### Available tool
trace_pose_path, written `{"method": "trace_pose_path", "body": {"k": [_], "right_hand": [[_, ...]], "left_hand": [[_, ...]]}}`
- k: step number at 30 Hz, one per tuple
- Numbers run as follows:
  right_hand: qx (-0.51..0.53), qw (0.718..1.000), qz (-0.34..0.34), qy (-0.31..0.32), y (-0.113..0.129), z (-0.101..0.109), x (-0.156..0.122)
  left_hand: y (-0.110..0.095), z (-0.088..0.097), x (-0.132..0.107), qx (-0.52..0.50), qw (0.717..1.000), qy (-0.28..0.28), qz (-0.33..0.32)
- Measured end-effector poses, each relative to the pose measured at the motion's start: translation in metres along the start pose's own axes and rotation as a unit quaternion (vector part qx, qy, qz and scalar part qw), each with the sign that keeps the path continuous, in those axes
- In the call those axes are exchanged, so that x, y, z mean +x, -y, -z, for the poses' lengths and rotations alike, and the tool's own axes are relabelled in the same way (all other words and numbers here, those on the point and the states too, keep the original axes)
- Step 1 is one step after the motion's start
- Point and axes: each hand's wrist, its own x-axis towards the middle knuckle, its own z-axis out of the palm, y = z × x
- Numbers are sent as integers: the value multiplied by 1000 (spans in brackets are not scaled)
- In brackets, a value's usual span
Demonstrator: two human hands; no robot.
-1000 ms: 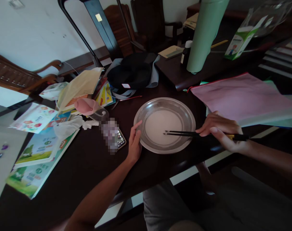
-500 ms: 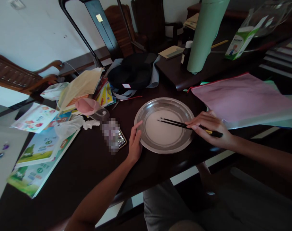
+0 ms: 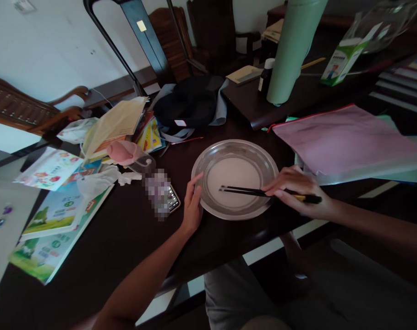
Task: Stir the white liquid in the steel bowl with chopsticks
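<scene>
A round metal basin (image 3: 234,213) with a whitish, cloudy liquid (image 3: 234,174) in it rests on the dark table. My left hand (image 3: 192,204) grips the basin's left rim, its fingers at the edge. In my right hand (image 3: 296,190) is a pair of black chopsticks (image 3: 244,190) with gold-coloured bands near the thick ends. They reach over the right rim, tips pointing left, a little apart, at the liquid; whether the tips dip below its surface I cannot tell.
Left of the basin lie a phone (image 3: 173,200), a pink-topped bottle (image 3: 122,152) and several booklets (image 3: 53,215). Behind it are a black bag (image 3: 191,101) and a tall green cylinder (image 3: 294,55). A pink zip pouch (image 3: 346,137) lies to the right.
My right hand has shifted slightly, bringing the chopstick tips nearer to me and a little left across the basin. My left hand and the basin have stayed put.
</scene>
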Motion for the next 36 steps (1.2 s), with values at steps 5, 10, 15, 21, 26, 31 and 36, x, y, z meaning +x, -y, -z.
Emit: {"method": "trace_pose_path", "body": {"k": [5,10,15,21,26,31,36], "right_hand": [[-47,999,-13,4,-6,-7,5],[-83,996,-21,-25,-6,8,4],[-38,996,-20,-73,0,22,-3],[23,999,-4,-26,5,15,-3],[-13,1000,-9,3,-2,-6,1],[-61,998,-32,0,-10,-6,4],[-76,995,-37,-56,-8,11,-1]], "left_hand": [[1,1,0,1,1000,5,-7],[2,1,0,10,1000,-2,-15],[0,0,0,11,1000,-3,-17],[1,1,0,20,1000,-6,-18],[1,0,0,16,1000,1,-20],[-1,-2,0,-6,1000,2,-11],[-2,-2,-1,-12,1000,5,-2]]}}
